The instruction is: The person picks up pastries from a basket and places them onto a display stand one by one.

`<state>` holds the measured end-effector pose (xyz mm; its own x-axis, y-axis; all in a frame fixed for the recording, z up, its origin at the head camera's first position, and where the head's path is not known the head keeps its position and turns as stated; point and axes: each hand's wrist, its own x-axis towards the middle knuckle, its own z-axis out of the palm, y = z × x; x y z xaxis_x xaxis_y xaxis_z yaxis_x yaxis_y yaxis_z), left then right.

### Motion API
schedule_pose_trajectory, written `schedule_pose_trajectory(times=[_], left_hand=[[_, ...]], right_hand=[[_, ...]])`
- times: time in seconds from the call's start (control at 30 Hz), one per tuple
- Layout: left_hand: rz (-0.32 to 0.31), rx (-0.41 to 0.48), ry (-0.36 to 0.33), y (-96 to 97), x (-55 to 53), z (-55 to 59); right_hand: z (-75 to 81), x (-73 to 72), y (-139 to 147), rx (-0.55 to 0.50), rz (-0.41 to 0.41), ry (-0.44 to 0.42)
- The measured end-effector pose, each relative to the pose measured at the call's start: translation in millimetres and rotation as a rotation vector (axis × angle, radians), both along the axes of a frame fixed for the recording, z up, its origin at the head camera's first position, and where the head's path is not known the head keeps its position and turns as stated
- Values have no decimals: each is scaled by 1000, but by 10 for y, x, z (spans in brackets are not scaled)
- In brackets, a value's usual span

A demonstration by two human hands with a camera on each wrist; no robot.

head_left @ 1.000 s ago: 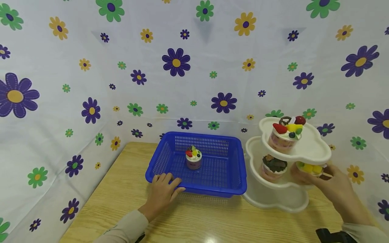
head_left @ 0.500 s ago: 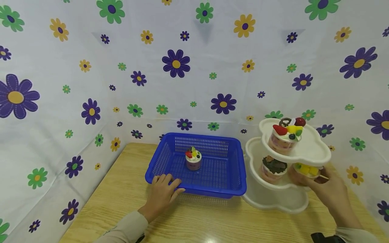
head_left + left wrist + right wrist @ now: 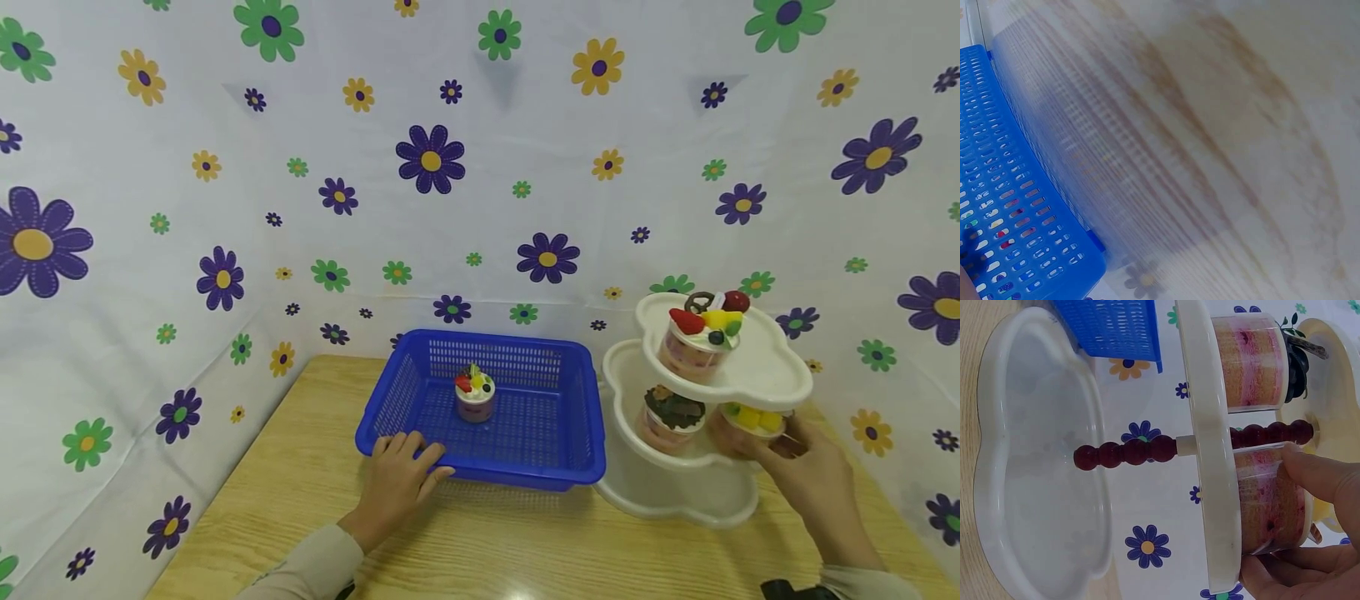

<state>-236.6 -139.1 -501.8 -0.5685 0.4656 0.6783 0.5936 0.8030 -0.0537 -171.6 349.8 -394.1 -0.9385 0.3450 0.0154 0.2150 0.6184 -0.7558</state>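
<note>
My right hand [image 3: 813, 479] grips a dessert cup [image 3: 747, 429] with yellow fruit cubes on top. This cup stands on the middle tier of a white three-tier stand [image 3: 675, 492], and the right wrist view shows its pink-and-tan cake layers [image 3: 1269, 503] between thumb and fingers. Beside it on that tier is a cup with a dark topping [image 3: 670, 417]. On the top tier sits a cup with strawberry and pretzel [image 3: 693, 346]. My left hand [image 3: 397, 483] holds the front rim of a blue basket [image 3: 517, 477], fingers over the edge. A fruit-topped cup [image 3: 476, 400] stands inside.
The stand's dark red beaded post [image 3: 1138, 451] rises between its tiers, close to the held cup. Basket and stand sit side by side on a wooden table [image 3: 525, 542]. A flower-printed white cloth [image 3: 480, 208] hangs behind and at the sides.
My right hand has shifted left with the fruit-cube cup, moving it slightly inward on the middle tier. My left hand stays at the basket rim.
</note>
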Motion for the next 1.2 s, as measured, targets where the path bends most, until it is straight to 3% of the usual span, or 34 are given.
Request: schedule_pose_trajectory(times=[0.7,0.9,1.2], left_hand=[[3,2,6,3,-7,-12],[2,10,0,1,-6,-13],[-7,18,9,4,-12,-15]], right_hand=[[22,42,13,12,-7,-10],[48,175,-7,20,5,10],[178,480,-192,123,-25,-17]])
